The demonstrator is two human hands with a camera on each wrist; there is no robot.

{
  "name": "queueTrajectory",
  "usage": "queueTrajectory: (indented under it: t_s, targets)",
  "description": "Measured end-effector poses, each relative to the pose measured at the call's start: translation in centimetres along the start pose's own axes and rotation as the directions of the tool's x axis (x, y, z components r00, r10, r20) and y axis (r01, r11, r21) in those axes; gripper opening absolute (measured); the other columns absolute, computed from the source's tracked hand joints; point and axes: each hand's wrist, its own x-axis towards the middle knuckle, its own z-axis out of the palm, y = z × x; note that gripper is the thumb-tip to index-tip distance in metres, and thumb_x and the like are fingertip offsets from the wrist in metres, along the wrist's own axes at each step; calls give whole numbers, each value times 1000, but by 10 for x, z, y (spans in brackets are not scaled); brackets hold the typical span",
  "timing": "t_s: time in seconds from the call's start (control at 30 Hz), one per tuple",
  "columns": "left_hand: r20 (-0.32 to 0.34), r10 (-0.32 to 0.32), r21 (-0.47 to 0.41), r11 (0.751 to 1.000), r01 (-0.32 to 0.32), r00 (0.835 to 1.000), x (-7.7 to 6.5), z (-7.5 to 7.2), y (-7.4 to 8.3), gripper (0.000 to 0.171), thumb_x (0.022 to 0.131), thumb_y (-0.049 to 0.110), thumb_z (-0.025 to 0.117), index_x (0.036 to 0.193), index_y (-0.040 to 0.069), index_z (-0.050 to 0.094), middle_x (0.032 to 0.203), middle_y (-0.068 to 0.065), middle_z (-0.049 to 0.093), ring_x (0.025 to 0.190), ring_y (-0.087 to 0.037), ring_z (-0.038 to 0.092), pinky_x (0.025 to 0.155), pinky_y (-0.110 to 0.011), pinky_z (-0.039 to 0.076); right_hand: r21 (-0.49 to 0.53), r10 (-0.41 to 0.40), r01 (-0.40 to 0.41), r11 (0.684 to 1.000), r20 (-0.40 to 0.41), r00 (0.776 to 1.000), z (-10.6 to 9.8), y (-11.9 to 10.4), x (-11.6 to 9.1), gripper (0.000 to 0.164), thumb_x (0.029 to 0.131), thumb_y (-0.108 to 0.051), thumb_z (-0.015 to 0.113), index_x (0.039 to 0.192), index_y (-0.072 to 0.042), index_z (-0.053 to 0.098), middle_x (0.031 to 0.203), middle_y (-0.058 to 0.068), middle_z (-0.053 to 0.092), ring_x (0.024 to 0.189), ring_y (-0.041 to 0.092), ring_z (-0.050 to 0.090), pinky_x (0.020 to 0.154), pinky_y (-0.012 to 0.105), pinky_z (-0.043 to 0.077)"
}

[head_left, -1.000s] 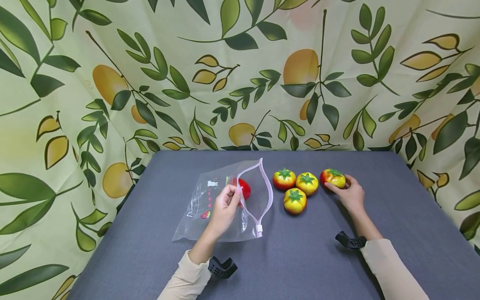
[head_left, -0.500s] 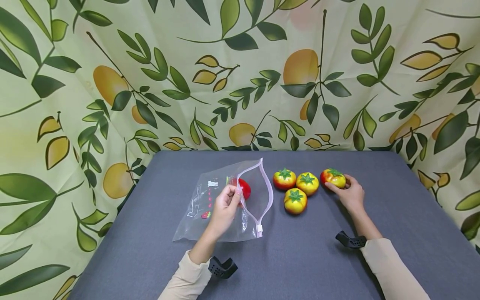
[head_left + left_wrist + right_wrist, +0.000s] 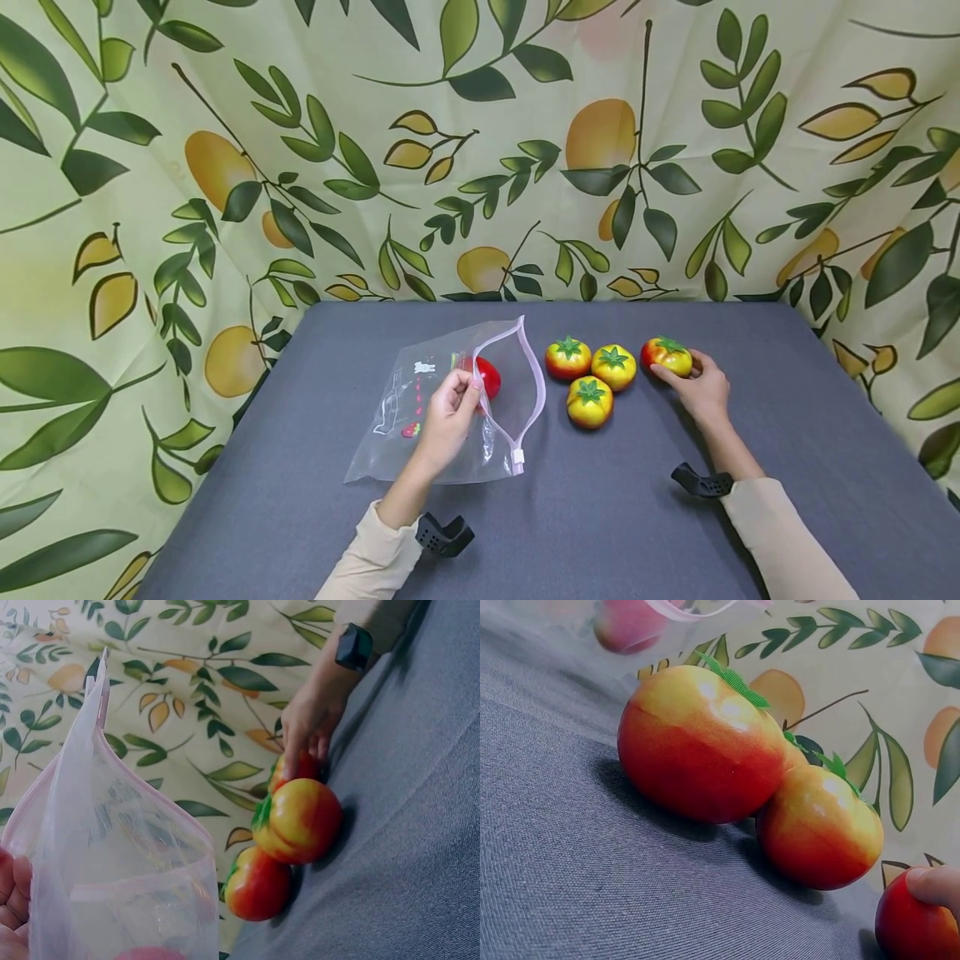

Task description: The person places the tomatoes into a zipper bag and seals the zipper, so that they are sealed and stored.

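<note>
My left hand (image 3: 448,410) pinches the near lip of a clear zip bag (image 3: 408,458) with a pink zip edge; its mouth gapes toward the right. Inside the bag lies a round red fruit (image 3: 491,378), partly hidden by the fingers. My right hand (image 3: 707,392) grips a red-and-yellow toy tomato (image 3: 663,355) with a green leaf top, thumb on the near side and fingers on the far side. Left of that one sit three similar tomatoes, a far one (image 3: 567,360), a middle one (image 3: 615,368) and a near one (image 3: 589,405), bunched together.
Everything rests on a grey cloth-covered table (image 3: 600,517). Behind it hangs a leaf-and-fruit patterned curtain (image 3: 525,125). A white slider (image 3: 518,456) sits at the near end of the bag's zip. Black camera mounts (image 3: 445,535) are strapped on both wrists.
</note>
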Motion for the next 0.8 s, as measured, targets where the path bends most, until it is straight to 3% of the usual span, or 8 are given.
queueTrajectory:
  t_s: [0.1, 0.3, 0.5, 0.7, 0.8]
  targets:
    - [3, 2, 0, 1000, -2, 1000, 0, 0, -1, 16, 98, 4, 46, 94, -12, 49, 79, -10, 52, 65, 0, 53, 59, -16, 48, 5, 2, -2, 1000, 1, 1000, -1, -1, -1, 77, 86, -30, 71, 144, 6, 35, 141, 32, 45, 126, 41, 46, 107, 49, 41]
    - [4, -14, 6, 1000, 14, 1000, 0, -1, 0, 16, 98, 5, 47, 94, -10, 49, 79, -10, 52, 64, -1, 53, 51, -16, 42, 17, 0, 0, 1000, -10, 1000, -2, -1, -4, 77, 85, -30, 72, 143, 6, 37, 139, 32, 47, 124, 41, 47, 106, 49, 41]
    - [1, -14, 9, 1000, 14, 1000, -1, 0, 1, 15, 98, 5, 47, 94, -10, 49, 78, -8, 52, 64, -1, 53, 52, -16, 42, 26, 3, -3, 1000, -3, 1000, -4, -3, -6, 77, 85, -32, 72, 143, 6, 37, 139, 31, 47, 124, 40, 46, 105, 48, 41]
    - [-6, -9, -5, 1000, 9, 1000, -1, 1, 1, 16, 98, 3, 46, 94, -12, 49, 77, -3, 50, 65, 1, 53, 63, -15, 49, 2, -26, 26, 1000, 3, 1000, -7, -5, -8, 77, 84, -33, 73, 142, 5, 39, 137, 30, 50, 122, 38, 50, 94, 37, 43]
    - [-6, 0, -8, 1000, 0, 1000, 0, 2, 1, 17, 98, 3, 46, 94, -13, 49, 78, -3, 50, 66, 1, 53, 67, -15, 51, 2, -28, 28, 1000, 6, 1000, -9, -6, -9, 77, 84, -34, 73, 142, 4, 39, 137, 30, 50, 122, 38, 50, 94, 37, 43]
